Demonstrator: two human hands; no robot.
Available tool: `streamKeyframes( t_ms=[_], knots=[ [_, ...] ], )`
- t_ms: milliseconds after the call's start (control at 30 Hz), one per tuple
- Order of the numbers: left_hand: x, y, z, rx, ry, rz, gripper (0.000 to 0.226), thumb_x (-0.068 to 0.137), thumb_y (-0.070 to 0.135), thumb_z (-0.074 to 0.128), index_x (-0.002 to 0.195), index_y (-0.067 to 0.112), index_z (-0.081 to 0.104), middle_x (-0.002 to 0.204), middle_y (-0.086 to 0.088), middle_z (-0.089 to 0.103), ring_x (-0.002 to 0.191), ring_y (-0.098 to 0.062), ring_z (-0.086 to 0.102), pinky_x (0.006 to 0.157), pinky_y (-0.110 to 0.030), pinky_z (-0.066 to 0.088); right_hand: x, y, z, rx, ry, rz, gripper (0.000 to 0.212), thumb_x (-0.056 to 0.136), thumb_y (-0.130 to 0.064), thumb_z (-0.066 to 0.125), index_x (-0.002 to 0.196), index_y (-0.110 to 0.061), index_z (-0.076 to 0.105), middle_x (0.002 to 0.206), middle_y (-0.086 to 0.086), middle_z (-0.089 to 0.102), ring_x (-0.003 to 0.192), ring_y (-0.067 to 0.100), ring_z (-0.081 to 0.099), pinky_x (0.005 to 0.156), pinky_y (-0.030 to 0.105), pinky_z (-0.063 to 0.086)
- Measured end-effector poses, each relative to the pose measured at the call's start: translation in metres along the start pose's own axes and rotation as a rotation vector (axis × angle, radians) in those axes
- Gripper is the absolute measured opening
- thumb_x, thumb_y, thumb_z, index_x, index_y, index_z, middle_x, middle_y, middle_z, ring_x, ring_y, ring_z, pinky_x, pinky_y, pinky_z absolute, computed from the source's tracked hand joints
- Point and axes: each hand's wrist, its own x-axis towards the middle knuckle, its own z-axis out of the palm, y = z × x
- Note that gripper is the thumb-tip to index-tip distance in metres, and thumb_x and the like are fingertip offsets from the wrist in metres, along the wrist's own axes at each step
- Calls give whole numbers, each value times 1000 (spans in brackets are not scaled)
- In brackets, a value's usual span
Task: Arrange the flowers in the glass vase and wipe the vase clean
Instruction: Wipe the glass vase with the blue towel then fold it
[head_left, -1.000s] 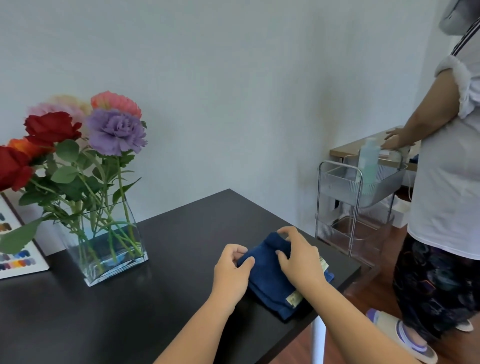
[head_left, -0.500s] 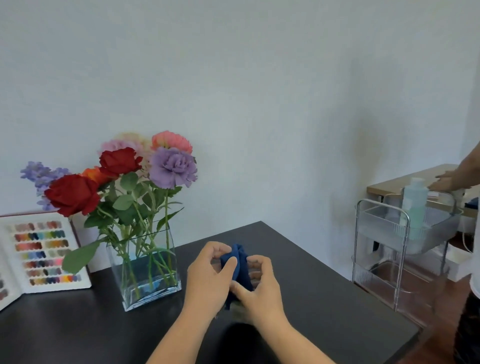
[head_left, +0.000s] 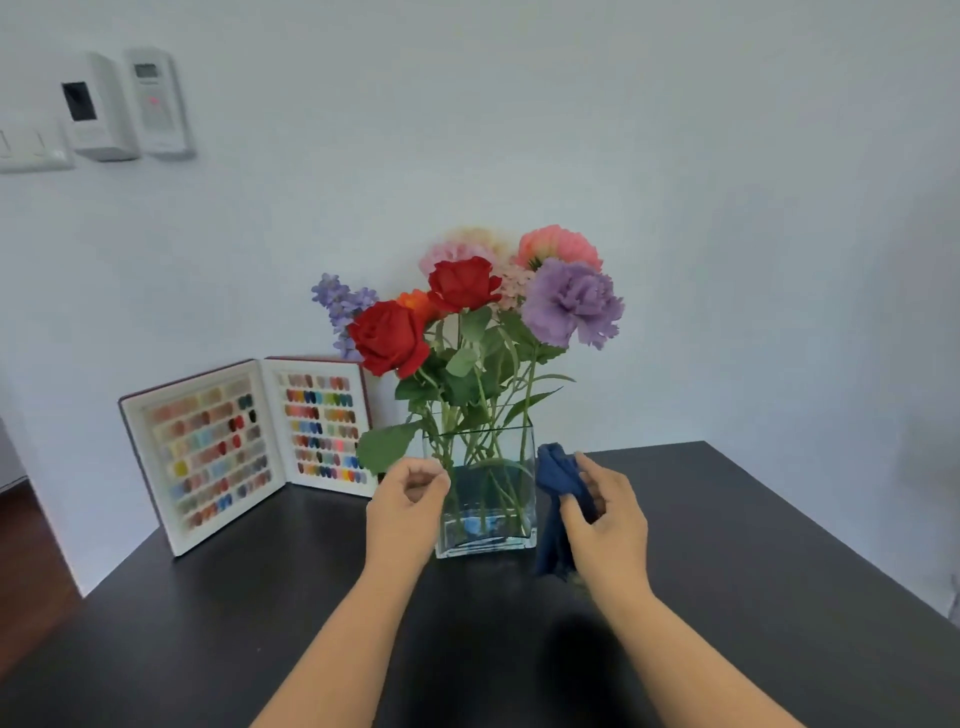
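A square glass vase (head_left: 493, 519) stands on the black table (head_left: 727, 597), holding red, purple, pink and orange flowers (head_left: 483, 306) with green stems in a little water. My right hand (head_left: 605, 519) is just right of the vase and grips a bunched dark blue cloth (head_left: 558, 475), which hangs beside the vase's right wall. My left hand (head_left: 408, 506) sits at the vase's left wall, fingers curled with nothing in them; I cannot tell if it touches the glass.
An open colour-swatch book (head_left: 249, 447) leans against the wall behind and left of the vase. White wall switches and control units (head_left: 124, 104) hang at upper left. The table's left edge drops to a wooden floor (head_left: 31, 561).
The cloth was lifted off the table's right edge in both hands. Now only my right hand holds it beside the vase, my left hand has gone to the vase's left side, and my view turned left.
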Motion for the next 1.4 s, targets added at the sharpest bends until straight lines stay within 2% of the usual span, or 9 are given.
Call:
streamKeyframes(
  t_ms=[167, 267, 367, 533, 600, 800, 1033, 1267, 1400],
  knots=[
    [26, -33, -15, -45, -2, -161, 4, 87, 31, 69, 83, 30, 70, 89, 11, 69, 89, -10, 61, 72, -24, 44, 23, 1, 26, -337, -66, -454, 56, 80, 9, 64, 131, -12, 57, 106, -4, 51, 98, 10, 46, 88, 17, 36],
    [36, -40, -14, -111, -80, -210, 18, 86, 43, 69, 101, 33, 64, 103, 15, 64, 99, 0, 57, 76, -18, 41, 37, 2, 39, -521, -113, -700, 57, 72, 14, 67, 127, -1, 59, 101, 16, 61, 92, 27, 51, 80, 30, 40],
    [46, -23, -6, -144, -202, -173, 24, 84, 54, 64, 105, 46, 58, 110, 30, 59, 99, 16, 52, 77, -11, 37, 47, 2, 39, -603, -101, -822, 57, 69, 17, 65, 123, 2, 62, 95, 17, 63, 86, 30, 50, 73, 35, 44],
    [53, -1, 2, -48, -200, -102, 49, 61, 76, 62, 102, 50, 57, 109, 27, 58, 93, 19, 52, 76, -8, 36, 43, 4, 44, -595, -21, -856, 46, 71, 13, 64, 114, -3, 69, 101, 21, 62, 95, 29, 46, 78, 40, 47],
    [78, -48, -2, -102, -171, -176, 57, 55, 80, 64, 102, 47, 60, 107, 25, 61, 91, 20, 54, 75, -4, 37, 43, 41, 87, -624, -76, -856, 45, 72, 9, 63, 114, -6, 70, 110, 20, 62, 98, 33, 51, 84, 43, 47],
    [78, -51, 10, -189, -210, -195, 20, 85, 54, 64, 103, 48, 59, 110, 27, 59, 98, 16, 53, 80, -10, 36, 41, 35, 83, -657, -76, -917, 41, 79, 3, 54, 115, -8, 69, 117, 15, 66, 99, 32, 54, 85, 43, 46],
    [90, -63, 21, -265, -186, -257, 22, 92, 45, 58, 112, 40, 50, 110, 28, 52, 101, 12, 46, 96, -22, 29, 23, 53, 97, -698, -326, -1100, 38, 89, -4, 45, 118, -13, 68, 121, 4, 66, 102, 26, 53, 80, 39, 49],
    [90, -55, 26, -245, -136, -333, 73, 77, 63, 64, 138, 25, 48, 135, 7, 50, 120, -11, 43, 98, -33, 32, 22, 63, 79, -779, -629, -1216, 35, 88, -10, 44, 110, -16, 71, 110, -1, 70, 95, 25, 60, 75, 34, 52],
    [91, -49, 22, -261, -187, -309, 73, 61, 67, 64, 124, 32, 55, 134, 4, 53, 124, -14, 46, 105, -40, 36, 46, 40, 66, -635, -425, -1152, 33, 81, 9, 56, 104, -6, 74, 107, 5, 72, 85, 25, 57, 74, 35, 49]
  ],
)
